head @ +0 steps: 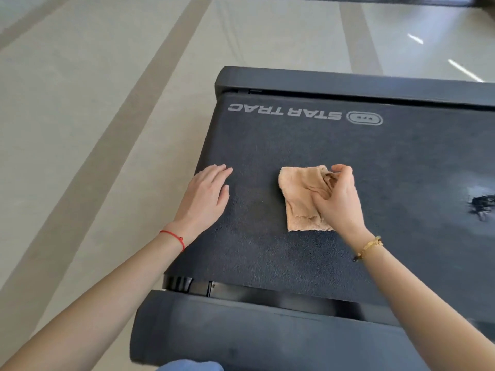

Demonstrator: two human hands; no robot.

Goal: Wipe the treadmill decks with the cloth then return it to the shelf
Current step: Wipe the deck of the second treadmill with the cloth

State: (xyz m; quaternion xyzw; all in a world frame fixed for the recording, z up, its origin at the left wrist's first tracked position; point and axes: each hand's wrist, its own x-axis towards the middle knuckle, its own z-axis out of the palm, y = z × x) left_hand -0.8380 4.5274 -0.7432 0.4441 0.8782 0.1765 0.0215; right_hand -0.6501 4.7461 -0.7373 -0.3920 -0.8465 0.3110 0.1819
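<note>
A black treadmill deck with a "STAR TRAC" logo fills the middle and right of the head view. A tan cloth lies flat on the belt, bunched at its right side. My right hand rests on that bunched part with fingers pinched into the fabric. My left hand lies flat and open on the belt's left edge, apart from the cloth, holding nothing.
Dark side rails run along the near and far edges of the belt. Pale tiled floor with beige stripes lies to the left and beyond. A glossy glare patch shows on the belt at far right.
</note>
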